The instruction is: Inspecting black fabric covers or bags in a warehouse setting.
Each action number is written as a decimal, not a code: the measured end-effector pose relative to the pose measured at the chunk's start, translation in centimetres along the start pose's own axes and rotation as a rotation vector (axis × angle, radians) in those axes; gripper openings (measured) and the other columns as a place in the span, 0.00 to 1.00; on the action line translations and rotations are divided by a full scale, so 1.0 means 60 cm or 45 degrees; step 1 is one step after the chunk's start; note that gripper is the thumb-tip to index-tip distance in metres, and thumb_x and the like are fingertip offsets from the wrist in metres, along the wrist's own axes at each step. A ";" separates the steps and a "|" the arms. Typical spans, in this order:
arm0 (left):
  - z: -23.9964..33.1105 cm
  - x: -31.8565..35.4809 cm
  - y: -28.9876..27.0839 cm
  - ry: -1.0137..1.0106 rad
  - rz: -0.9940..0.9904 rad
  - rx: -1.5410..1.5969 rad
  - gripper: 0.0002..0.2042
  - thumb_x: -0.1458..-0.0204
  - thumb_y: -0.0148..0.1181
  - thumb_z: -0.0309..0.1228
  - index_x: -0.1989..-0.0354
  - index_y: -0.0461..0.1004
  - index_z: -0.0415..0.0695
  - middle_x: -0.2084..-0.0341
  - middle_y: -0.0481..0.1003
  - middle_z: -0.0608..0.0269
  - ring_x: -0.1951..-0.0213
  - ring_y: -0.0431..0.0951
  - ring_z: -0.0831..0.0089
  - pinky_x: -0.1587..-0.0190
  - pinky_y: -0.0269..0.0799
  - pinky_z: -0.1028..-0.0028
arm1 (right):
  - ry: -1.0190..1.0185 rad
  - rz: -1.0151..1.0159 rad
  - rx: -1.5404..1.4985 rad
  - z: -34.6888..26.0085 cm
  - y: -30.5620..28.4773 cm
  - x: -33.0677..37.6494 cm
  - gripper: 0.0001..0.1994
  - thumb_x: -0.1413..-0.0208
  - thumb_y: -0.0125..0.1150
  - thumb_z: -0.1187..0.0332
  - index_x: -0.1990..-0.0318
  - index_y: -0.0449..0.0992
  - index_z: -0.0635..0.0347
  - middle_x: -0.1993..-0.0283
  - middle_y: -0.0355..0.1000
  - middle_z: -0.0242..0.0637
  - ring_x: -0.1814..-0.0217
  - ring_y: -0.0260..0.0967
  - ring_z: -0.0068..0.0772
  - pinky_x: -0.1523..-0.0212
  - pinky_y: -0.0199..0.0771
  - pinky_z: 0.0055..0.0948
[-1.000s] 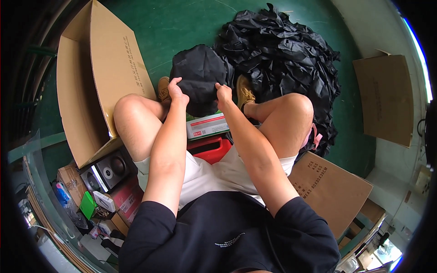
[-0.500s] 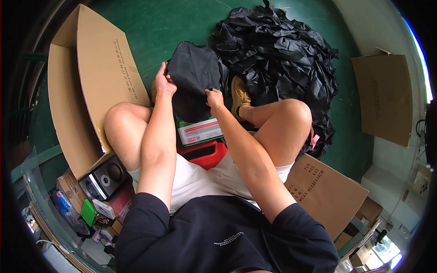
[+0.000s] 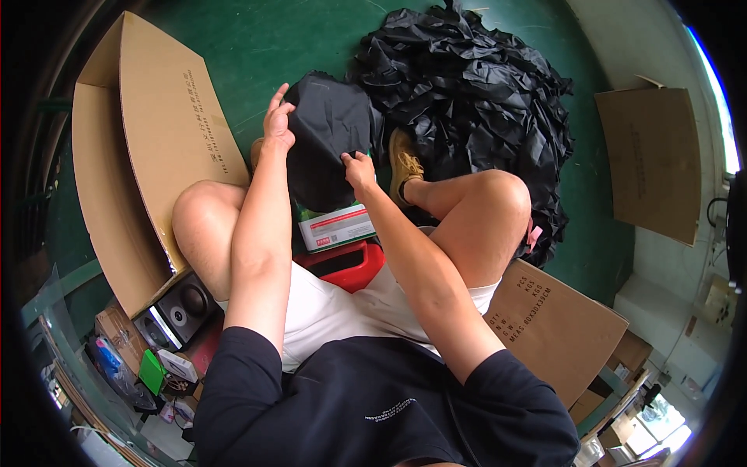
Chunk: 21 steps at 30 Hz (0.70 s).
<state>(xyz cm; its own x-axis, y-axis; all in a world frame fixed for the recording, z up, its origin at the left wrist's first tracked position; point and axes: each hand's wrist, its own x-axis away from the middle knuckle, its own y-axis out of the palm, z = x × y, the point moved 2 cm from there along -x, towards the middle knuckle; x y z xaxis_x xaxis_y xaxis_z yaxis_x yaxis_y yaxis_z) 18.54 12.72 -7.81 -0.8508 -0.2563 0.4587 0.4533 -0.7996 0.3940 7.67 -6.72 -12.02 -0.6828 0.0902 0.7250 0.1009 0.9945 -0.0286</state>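
Observation:
A piece of black fabric (image 3: pixel 327 128) lies spread over a white and green box (image 3: pixel 336 228) between my legs, hiding most of its top. My left hand (image 3: pixel 278 121) is at the fabric's left edge, its fingers stretched out and the thumb apart. At the fabric's lower right side, my right hand (image 3: pixel 359 171) is closed, with thumb and forefinger pinching the cloth. A big heap of similar black fabric pieces (image 3: pixel 467 86) lies just beyond, to the right.
A red plastic object with a handle (image 3: pixel 350 265) is below the white box. A tall open carton (image 3: pixel 167 132) stands at left; other cartons (image 3: pixel 556 335) (image 3: pixel 650 159) are at right. A black speaker-like device (image 3: pixel 177 311) sits near my left thigh. The floor (image 3: pixel 249 47) is green.
My left hand has shifted up along the fabric's left edge, its fingers now straighter. The right hand has moved slightly left, still pinching the cloth. The whole view has shifted a little.

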 end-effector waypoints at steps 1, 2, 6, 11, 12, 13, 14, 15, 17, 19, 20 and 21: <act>0.001 -0.005 0.001 -0.003 -0.001 0.002 0.28 0.54 0.52 0.17 0.41 0.72 0.50 0.58 0.73 0.67 0.56 0.71 0.76 0.46 0.66 0.72 | -0.037 0.037 0.092 0.001 -0.001 -0.004 0.30 0.41 0.60 0.61 0.35 0.62 0.69 0.47 0.72 0.45 0.48 0.70 0.33 0.48 0.68 0.32; 0.005 -0.014 0.007 -0.056 -0.110 0.067 0.29 0.55 0.51 0.17 0.41 0.73 0.50 0.54 0.73 0.65 0.54 0.70 0.77 0.44 0.65 0.73 | -0.036 0.042 0.093 0.005 0.001 -0.006 0.30 0.41 0.60 0.61 0.35 0.62 0.69 0.47 0.72 0.45 0.48 0.70 0.33 0.48 0.68 0.32; 0.016 -0.042 -0.001 -0.011 -0.270 0.079 0.29 0.56 0.50 0.18 0.42 0.74 0.47 0.43 0.69 0.60 0.47 0.68 0.75 0.40 0.61 0.74 | -0.263 0.288 0.121 -0.016 0.019 0.018 0.24 0.40 0.59 0.60 0.42 0.69 0.70 0.49 0.74 0.45 0.50 0.71 0.37 0.48 0.68 0.30; 0.011 -0.042 -0.037 0.117 0.060 0.146 0.27 0.58 0.52 0.18 0.43 0.75 0.43 0.42 0.70 0.58 0.46 0.70 0.68 0.41 0.65 0.72 | -0.257 -0.009 -0.170 -0.070 0.021 0.047 0.14 0.37 0.55 0.57 0.53 0.75 0.58 0.58 0.75 0.32 0.60 0.70 0.24 0.66 0.74 0.29; 0.005 -0.034 -0.049 0.136 0.217 0.140 0.27 0.58 0.53 0.18 0.44 0.75 0.41 0.43 0.71 0.57 0.45 0.71 0.65 0.42 0.66 0.71 | -0.222 0.015 -0.179 -0.082 0.021 0.058 0.15 0.37 0.55 0.57 0.54 0.75 0.60 0.59 0.75 0.31 0.60 0.70 0.24 0.67 0.74 0.28; -0.001 -0.030 -0.069 0.163 0.374 0.132 0.26 0.58 0.54 0.18 0.45 0.75 0.39 0.43 0.72 0.56 0.45 0.72 0.63 0.42 0.67 0.71 | -0.191 0.034 -0.192 -0.086 0.025 0.065 0.15 0.37 0.55 0.57 0.54 0.75 0.61 0.60 0.75 0.31 0.61 0.70 0.25 0.67 0.74 0.28; -0.010 -0.018 -0.094 0.135 0.490 0.072 0.26 0.58 0.55 0.17 0.45 0.75 0.37 0.43 0.72 0.55 0.44 0.71 0.63 0.41 0.66 0.70 | -0.130 0.236 -0.229 -0.086 0.036 0.075 0.16 0.38 0.56 0.59 0.61 0.75 0.67 0.66 0.74 0.37 0.69 0.70 0.29 0.69 0.72 0.33; -0.023 -0.009 -0.111 0.107 0.592 0.016 0.25 0.59 0.56 0.17 0.46 0.75 0.36 0.43 0.72 0.54 0.43 0.70 0.62 0.40 0.65 0.70 | -0.144 0.228 -0.236 -0.071 0.032 0.061 0.16 0.38 0.56 0.59 0.61 0.75 0.67 0.66 0.74 0.37 0.69 0.70 0.29 0.69 0.72 0.33; -0.053 0.024 -0.089 0.022 0.699 -0.099 0.26 0.59 0.57 0.16 0.45 0.74 0.36 0.44 0.72 0.54 0.42 0.70 0.62 0.38 0.62 0.70 | -0.159 0.310 0.220 -0.018 -0.011 0.005 0.20 0.41 0.58 0.58 0.56 0.75 0.71 0.59 0.76 0.48 0.58 0.74 0.45 0.55 0.73 0.38; -0.058 0.047 -0.110 -0.012 0.688 -0.003 0.29 0.60 0.54 0.15 0.43 0.73 0.39 0.40 0.69 0.54 0.39 0.66 0.64 0.36 0.57 0.71 | -0.120 0.321 0.201 0.003 -0.005 0.020 0.23 0.42 0.58 0.58 0.50 0.74 0.72 0.51 0.74 0.55 0.45 0.70 0.55 0.43 0.67 0.39; -0.060 0.055 -0.116 0.013 0.706 0.031 0.31 0.61 0.52 0.14 0.41 0.73 0.42 0.39 0.67 0.54 0.38 0.64 0.65 0.35 0.56 0.72 | -0.100 0.315 0.199 0.011 -0.003 0.025 0.23 0.42 0.58 0.58 0.49 0.74 0.71 0.49 0.74 0.55 0.44 0.70 0.54 0.42 0.67 0.39; -0.057 0.061 -0.111 0.037 0.711 0.067 0.33 0.61 0.50 0.14 0.40 0.72 0.44 0.37 0.65 0.53 0.36 0.62 0.66 0.35 0.54 0.73 | -0.086 0.319 0.193 0.019 -0.005 0.025 0.24 0.42 0.58 0.57 0.47 0.74 0.70 0.47 0.73 0.55 0.42 0.69 0.53 0.42 0.67 0.38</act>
<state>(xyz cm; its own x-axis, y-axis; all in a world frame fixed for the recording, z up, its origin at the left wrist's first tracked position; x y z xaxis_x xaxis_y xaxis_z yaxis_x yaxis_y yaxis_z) 11.51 15.25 -11.52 -0.4844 -0.6488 0.5869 0.8491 -0.5101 0.1369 5.80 -6.82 -11.70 -0.6975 0.3319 0.6351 0.1666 0.9371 -0.3067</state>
